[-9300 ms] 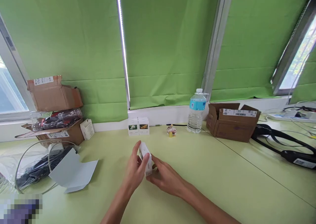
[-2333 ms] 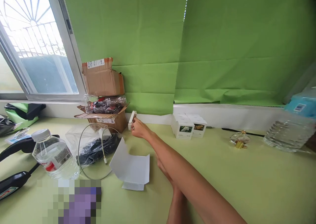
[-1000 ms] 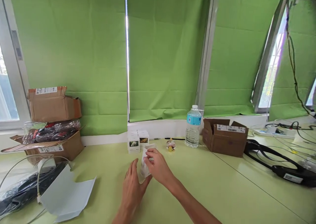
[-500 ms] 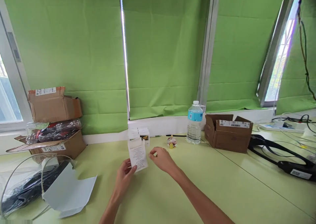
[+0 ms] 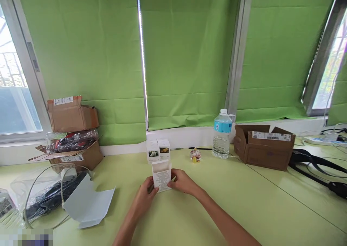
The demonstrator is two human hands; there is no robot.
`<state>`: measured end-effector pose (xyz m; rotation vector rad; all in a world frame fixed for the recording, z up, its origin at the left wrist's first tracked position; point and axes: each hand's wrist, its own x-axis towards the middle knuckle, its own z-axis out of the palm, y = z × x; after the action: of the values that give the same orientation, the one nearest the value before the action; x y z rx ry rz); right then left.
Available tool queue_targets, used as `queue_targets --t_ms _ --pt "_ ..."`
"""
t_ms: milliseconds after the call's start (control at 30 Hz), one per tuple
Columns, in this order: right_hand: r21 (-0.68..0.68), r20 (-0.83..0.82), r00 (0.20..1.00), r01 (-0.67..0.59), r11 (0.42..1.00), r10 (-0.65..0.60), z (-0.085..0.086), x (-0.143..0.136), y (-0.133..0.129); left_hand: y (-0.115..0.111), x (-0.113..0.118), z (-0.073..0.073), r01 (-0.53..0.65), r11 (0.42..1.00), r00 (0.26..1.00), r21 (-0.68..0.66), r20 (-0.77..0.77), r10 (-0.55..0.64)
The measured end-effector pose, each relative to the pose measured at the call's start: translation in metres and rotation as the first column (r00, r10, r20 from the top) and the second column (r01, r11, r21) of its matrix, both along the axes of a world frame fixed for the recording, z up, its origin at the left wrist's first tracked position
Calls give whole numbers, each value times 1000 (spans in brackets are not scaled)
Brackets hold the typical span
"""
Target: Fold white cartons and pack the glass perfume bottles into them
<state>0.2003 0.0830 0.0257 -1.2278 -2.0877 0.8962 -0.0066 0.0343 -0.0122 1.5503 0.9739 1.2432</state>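
Note:
A small white paper box (image 5: 162, 180) with lines of print on its front stands upright between my hands, its top end open. My left hand (image 5: 145, 195) grips the box's left edge, thumb at the front. On the right edge, my right hand (image 5: 184, 182) pinches it with thumb in front and fingers behind. Just beyond it stand two stacks of white cards, the left card stack (image 5: 153, 154) with a white-flower picture and the right card stack (image 5: 164, 150) with a yellow one. A small ornament with gold parts (image 5: 195, 155) sits to the right.
A water bottle (image 5: 221, 136) and an open cardboard box (image 5: 264, 148) stand at the back right, with a black strap (image 5: 311, 166) beside them. Stacked cardboard boxes (image 5: 72, 117) are at the left. Nearer lie a bagged black item (image 5: 51, 197) and folded white paper (image 5: 90, 202).
My right hand has come in from beside the white box and now holds its right edge. The box is more upright, its open top facing me. The view has turned slightly left.

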Motion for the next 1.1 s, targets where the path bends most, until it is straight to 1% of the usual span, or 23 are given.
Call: queue_targets --t_ms 100,200,267,333,433,500,600,667,800,867,933,967,1033,1100 --pt "-16 42 999 -9 1000 10 0 5 2 1 -2 1 -3 1000 1000 19 8 3" --pt "-13 100 994 38 999 -36 4 18 3 0 -7 6 -50 999 998 17 -44 50" --pt "-11 132 989 66 998 -64 6 28 -1 -2 -11 13 -139 990 982 28 -127 142" --pt "-18 161 985 70 997 -66 4 36 -9 -5 -16 22 -260 962 944 79 -187 271" --pt "-12 203 978 61 998 -57 -7 43 -28 -9 -23 36 -434 878 861 199 -193 470" --pt "24 234 970 69 997 -73 -19 42 -39 -10 -29 43 -507 823 809 256 -186 557" --pt "159 325 929 130 979 -176 -33 38 -47 -12 -39 54 -558 770 754 309 -198 627" --pt "233 382 896 143 962 -226 -38 35 -49 -14 -45 63 -582 731 716 355 -203 668" --pt "286 436 867 120 951 -240 -40 34 -50 -30 -64 81 -598 666 654 445 -208 727" --pt "277 443 868 107 955 -225 -40 35 -50 -44 -81 84 -594 641 625 486 -224 748" --pt "262 433 877 98 960 -207 -42 37 -48 -61 -102 83 -620 594 571 512 -225 790" --pt "257 428 880 100 961 -206 -44 37 -47 -70 -113 81 -650 556 530 518 -215 820" --pt "265 414 889 87 960 -195 -48 38 -44 -84 -133 79 -723 462 435 514 -180 882" --pt "277 389 894 115 954 -221 -52 37 -43 -93 -149 77 -784 373 352 497 -139 926"
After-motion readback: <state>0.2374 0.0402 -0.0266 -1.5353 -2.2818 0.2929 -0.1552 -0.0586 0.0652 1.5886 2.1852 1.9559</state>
